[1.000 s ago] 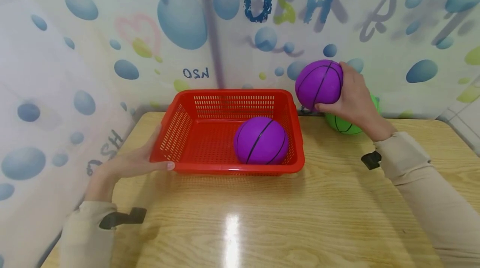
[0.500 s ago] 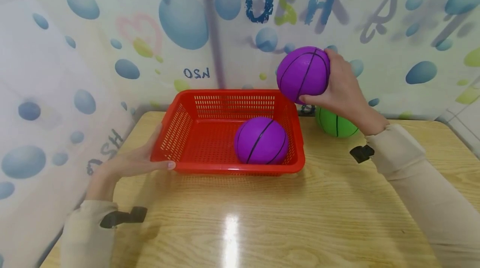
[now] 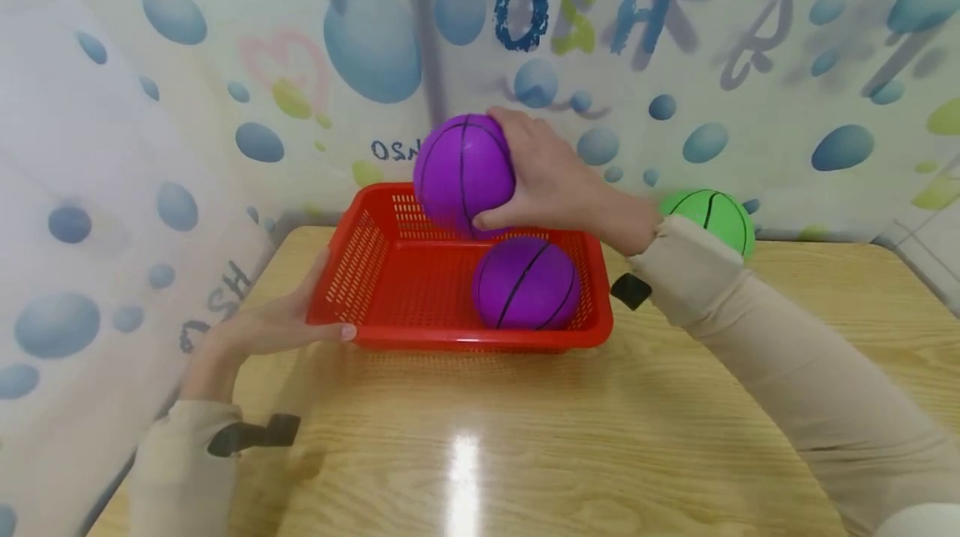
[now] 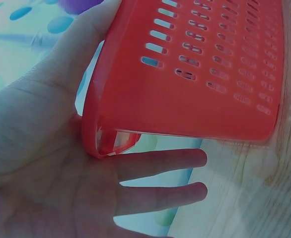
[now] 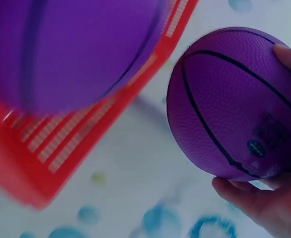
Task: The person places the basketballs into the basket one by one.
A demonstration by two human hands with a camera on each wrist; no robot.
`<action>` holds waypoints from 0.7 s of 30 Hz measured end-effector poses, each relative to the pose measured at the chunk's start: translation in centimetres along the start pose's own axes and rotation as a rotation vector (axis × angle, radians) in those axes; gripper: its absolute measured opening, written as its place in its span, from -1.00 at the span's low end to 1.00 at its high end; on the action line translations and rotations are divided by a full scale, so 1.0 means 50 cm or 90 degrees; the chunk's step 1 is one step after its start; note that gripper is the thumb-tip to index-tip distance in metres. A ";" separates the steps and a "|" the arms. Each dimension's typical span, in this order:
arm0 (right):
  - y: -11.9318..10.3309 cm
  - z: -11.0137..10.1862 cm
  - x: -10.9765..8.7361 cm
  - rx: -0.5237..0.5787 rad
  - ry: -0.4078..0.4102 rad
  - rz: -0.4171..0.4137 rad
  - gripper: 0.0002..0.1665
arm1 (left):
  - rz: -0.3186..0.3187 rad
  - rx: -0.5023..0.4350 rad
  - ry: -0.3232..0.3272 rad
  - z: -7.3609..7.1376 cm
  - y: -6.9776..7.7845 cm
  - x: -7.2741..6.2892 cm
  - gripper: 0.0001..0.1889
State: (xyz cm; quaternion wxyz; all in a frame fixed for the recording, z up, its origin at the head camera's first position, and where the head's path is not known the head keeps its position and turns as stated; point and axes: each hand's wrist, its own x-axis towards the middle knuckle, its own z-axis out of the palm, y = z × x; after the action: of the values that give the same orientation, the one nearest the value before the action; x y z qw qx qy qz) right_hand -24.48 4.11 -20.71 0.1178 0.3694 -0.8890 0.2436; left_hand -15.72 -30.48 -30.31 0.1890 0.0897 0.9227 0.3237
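My right hand [image 3: 555, 178] grips a purple mini basketball [image 3: 461, 174] above the back part of a red plastic basket [image 3: 420, 335]. In the right wrist view, the thumb and fingers lie on both sides of the held basketball [image 5: 225, 109]. A second purple basketball [image 3: 525, 285] rests inside the basket's right half. My left hand [image 3: 273, 324] touches the basket's left end. The left wrist view shows its fingers [image 4: 158, 198] straight and spread beneath the basket's rim [image 4: 93, 114], with the thumb along the rim's other side.
A green basketball [image 3: 712, 216] stands at the table's back right, partly hidden by my right sleeve. The wooden table [image 3: 600, 437] runs back to a wall [image 3: 750, 128] printed with blue bubbles and letters. Another wall [image 3: 75, 212] rises on the left.
My right hand has carried the purple basketball leftward, from near the green ball to above the basket. My left hand and the basket stay in place.
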 end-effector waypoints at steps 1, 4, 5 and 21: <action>-0.014 0.010 0.009 -0.001 -0.018 -0.010 0.25 | 0.000 0.004 -0.002 0.001 -0.001 0.000 0.20; -0.050 0.039 0.034 -0.017 -0.068 -0.047 0.24 | 0.004 0.011 -0.001 0.003 -0.001 0.000 0.19; -0.062 0.049 0.041 -0.027 -0.086 -0.058 0.24 | 0.006 0.008 -0.001 0.003 -0.002 0.000 0.19; -0.133 0.194 0.077 -0.156 -0.388 -0.018 0.32 | 0.042 -0.014 0.008 0.006 0.005 0.006 0.16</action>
State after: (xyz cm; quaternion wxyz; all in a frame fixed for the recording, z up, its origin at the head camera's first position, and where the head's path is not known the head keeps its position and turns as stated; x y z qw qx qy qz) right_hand -22.71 -7.30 -25.19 -0.1064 0.4208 -0.9008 0.0112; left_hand -15.84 -30.01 -30.45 0.1738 0.1159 0.9167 0.3408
